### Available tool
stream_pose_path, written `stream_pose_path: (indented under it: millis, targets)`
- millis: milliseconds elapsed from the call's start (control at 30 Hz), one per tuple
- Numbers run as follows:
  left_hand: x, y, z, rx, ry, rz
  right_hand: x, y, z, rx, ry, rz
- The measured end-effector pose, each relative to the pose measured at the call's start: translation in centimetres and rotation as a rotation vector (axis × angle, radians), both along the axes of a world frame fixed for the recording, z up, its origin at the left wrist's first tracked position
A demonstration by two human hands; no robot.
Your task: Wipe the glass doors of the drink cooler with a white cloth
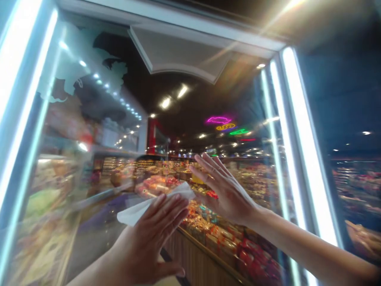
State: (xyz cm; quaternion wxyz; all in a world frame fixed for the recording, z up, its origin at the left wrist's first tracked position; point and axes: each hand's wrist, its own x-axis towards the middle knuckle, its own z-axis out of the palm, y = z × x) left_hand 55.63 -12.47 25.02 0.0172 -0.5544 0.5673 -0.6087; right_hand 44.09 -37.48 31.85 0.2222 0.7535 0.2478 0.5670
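Observation:
My left hand (160, 234) comes up from the bottom edge, its fingers laid flat together over a thin white wipe (135, 212) and its thumb held apart. The wipe sticks out past the fingers on the far side and to the left. It appears pressed to a clear glass pane (190, 135), though I cannot tell the contact for sure. My right hand (228, 190) reaches in from the right with straight, slightly spread fingers and nothing in it. Its palm faces the pane; whether it touches the glass is unclear.
Bright tube lights (312, 147) run up both sides of the frame around the glass. A pale curved panel (181, 51) hangs at the top. Through the glass are blurred shop displays with red packages (258, 254), a wooden counter front (202, 258) and neon signs (226, 126).

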Motion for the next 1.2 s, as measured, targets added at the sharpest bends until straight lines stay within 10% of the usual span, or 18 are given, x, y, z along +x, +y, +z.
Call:
stream_pose_path:
  millis: [233, 367, 567, 800, 967, 1100, 1200]
  targets:
    - [-4.2, -6.6, 1.2, -0.002, 0.471, -0.111, -2.4, 0.7, -2.7, 0.059, -0.111, 0.251]
    - [-4.6, -8.7, 1.2, -0.198, 0.636, -0.138, -0.4, 0.8, -4.3, 0.051, 0.038, 0.159]
    - [-4.7, -4.2, 1.1, -0.375, 0.747, -0.327, -0.2, -1.7, -3.8, -0.058, 0.143, -0.075]
    - [-3.8, -0.1, 2.7, -0.446, 0.35, 0.136, -2.3, -6.3, -1.1, 0.472, -0.174, -0.209]
    - [-2.2, -1.1, 2.8, -0.45, 0.285, 0.25, -0.8, -3.2, -3.5, -0.073, 0.18, -0.076]
    - [-1.3, 0.0, 2.6, -0.476, 0.269, 0.281, -1.5, -5.4, -0.6, 0.346, -0.167, -0.129]
    - [-0.9, 1.2, 2.8, -0.49, 0.238, 0.286, -1.2, -4.8, -0.6, 0.134, -0.108, -0.047]
